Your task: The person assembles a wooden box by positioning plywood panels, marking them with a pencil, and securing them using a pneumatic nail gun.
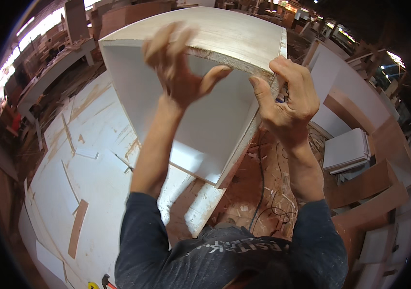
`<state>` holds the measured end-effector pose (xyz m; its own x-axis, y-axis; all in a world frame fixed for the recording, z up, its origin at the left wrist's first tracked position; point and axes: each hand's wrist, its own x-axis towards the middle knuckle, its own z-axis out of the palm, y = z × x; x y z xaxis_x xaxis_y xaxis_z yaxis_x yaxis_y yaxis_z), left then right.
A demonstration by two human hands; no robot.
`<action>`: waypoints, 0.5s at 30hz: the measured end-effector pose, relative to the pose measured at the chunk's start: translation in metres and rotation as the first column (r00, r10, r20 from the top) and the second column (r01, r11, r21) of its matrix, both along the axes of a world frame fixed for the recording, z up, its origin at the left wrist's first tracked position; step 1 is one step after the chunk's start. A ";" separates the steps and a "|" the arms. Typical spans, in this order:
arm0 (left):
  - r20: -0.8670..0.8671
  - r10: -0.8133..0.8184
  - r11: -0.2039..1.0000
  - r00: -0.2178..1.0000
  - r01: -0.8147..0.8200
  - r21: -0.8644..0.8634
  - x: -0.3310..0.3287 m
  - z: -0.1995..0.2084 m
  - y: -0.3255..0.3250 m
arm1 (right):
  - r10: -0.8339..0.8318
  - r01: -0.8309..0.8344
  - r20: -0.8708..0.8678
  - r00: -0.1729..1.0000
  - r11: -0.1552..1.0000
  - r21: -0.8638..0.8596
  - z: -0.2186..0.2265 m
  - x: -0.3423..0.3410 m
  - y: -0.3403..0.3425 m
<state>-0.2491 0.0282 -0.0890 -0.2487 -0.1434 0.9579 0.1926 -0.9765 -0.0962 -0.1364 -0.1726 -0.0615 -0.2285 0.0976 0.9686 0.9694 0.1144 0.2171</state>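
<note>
A large open-fronted cabinet box (200, 115) with pale inner walls stands in front of me. Its top panel (224, 26) is light wood with a rough, unfinished front edge. My left hand (179, 70) is raised at that front edge, fingers spread and slightly smeared by motion, thumb stretched toward the right. Nothing shows in it. At the top's right front corner, my right hand (289, 98) has its thumb and curled forefinger closed around the edge of the box. The remaining fingers are bent and partly hidden.
Under the box is a white worktable (104, 202) with thin offcuts and a brown wood strip (77, 229). A hammer (106, 282) and a yellow item (93, 285) lie at its near edge. Cables (263, 173) and scraps litter the floor; stacked white panels (346, 150) stand at right.
</note>
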 end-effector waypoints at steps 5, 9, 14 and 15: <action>0.848 -0.388 0.090 0.361 0.931 -0.355 0.031 -0.078 -0.016 | 0.002 -0.002 -0.053 0.999 1.000 0.004 0.003 -0.007 -0.005; 0.976 -0.024 -0.431 -0.215 0.884 0.183 0.073 -0.073 -0.004 | 0.014 -0.015 -0.047 0.999 1.000 -0.015 0.001 -0.009 -0.003; 0.906 -0.116 -0.554 -0.407 0.784 0.281 0.129 -0.012 -0.020 | 0.017 -0.016 -0.051 0.999 1.000 0.016 -0.004 -0.006 -0.001; 0.905 -0.133 -0.563 -0.404 0.782 0.267 0.130 -0.009 -0.027 | 0.043 -0.042 -0.054 0.998 0.999 0.026 -0.003 -0.003 -0.001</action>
<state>-0.1191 0.0017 -0.0980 0.4422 0.8952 0.0546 -0.8874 0.4456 -0.1180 -0.1397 -0.1738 -0.0648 -0.1792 0.0650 0.9817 0.9742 0.1507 0.1678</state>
